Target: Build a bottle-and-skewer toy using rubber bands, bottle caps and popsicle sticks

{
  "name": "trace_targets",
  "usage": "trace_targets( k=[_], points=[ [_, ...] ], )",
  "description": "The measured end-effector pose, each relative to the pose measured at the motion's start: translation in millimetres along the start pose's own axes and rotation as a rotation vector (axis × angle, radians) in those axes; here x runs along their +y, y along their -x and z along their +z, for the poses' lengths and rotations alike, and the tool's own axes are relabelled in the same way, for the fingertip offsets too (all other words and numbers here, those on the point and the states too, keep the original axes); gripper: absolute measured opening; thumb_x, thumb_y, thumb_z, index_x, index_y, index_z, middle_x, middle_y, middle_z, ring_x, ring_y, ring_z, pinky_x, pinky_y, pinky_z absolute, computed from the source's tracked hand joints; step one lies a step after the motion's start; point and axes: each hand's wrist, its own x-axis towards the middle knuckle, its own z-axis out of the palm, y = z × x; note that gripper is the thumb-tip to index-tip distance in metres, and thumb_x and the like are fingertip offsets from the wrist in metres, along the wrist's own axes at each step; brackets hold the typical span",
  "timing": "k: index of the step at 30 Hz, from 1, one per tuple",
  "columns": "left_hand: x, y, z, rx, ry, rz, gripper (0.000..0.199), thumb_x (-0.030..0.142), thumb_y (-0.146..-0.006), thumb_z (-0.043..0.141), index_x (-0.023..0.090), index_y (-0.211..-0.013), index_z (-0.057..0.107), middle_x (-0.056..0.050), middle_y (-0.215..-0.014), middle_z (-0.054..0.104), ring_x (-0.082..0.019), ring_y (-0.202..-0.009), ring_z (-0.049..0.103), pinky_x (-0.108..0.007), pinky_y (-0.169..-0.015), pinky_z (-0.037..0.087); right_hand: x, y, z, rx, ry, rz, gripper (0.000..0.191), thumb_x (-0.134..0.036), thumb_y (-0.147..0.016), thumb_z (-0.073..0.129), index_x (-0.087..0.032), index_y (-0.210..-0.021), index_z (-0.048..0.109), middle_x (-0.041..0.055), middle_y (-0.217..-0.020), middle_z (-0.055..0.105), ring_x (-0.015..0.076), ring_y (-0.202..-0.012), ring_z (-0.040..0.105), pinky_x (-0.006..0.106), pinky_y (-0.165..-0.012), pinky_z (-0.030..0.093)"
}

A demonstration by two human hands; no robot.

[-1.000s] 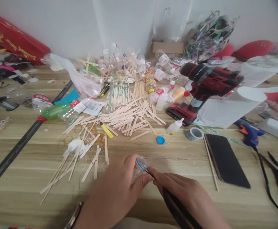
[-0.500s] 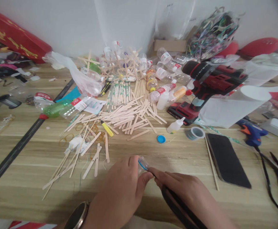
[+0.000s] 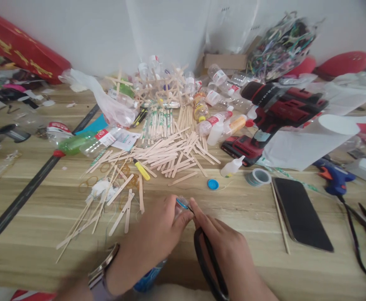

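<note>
Right between the two hands: clear plastic piece with a blue rim, pinched by the left grip, thumb and fingers closed on it. Right grip closed round a black-handled tool, probably scissors, its tip at the rim. How far its blades are apart, cannot tell.

Main risk, my reading: thin curved plastic flexes, the tip skids off and nicks the left thumb, which lies right beside it. A raw edge could scratch too. Fingers mask the contact point, so a stray cut may go unseen.

Under the left wrist, a blue-printed plastic item; could snag the forearm or tug the work. Left of the left grip, loose wooden sticks. Just ahead of the grips, blue cap, easily knocked. Right of the right grip, a thin skewer, then a phone. Farther ahead on the counter, a dropper bottle; beyond, an upright drill, looks top-heavy. Far right, glue gun, cord trailing nearward.
</note>
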Motion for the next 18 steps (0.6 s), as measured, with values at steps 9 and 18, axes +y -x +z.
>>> trace_targets(
  k=[9,18],
  points=[
    [3,1,-17.2,-0.052,0.146,0.034,0.032,0.052,-0.089,0.052,0.022,-0.098,0.06,-0.001,-0.09,0.068,-0.022,-0.083,0.061,-0.032,-0.07,0.04,8,2,-1,0.028,-0.217,0.075,0.025,-0.017,-0.097,0.043,-0.023,-0.112,0.062,0.0005,-0.08,0.076,0.0145,-0.06,0.071,0.02,-0.052,0.054],
    [4,7,-12.5,0.021,0.05,0.072,0.023,0.044,-0.09,0.054,0.022,-0.096,0.058,-0.003,-0.095,0.068,-0.025,-0.091,0.062,-0.036,-0.074,0.041,11,-2,-26,-0.211,-0.213,0.103,0.037,-0.016,-0.096,0.046,-0.032,-0.126,0.059,0.0002,-0.111,0.073,0.0148,-0.088,0.074,0.021,-0.067,0.059]
  ],
)
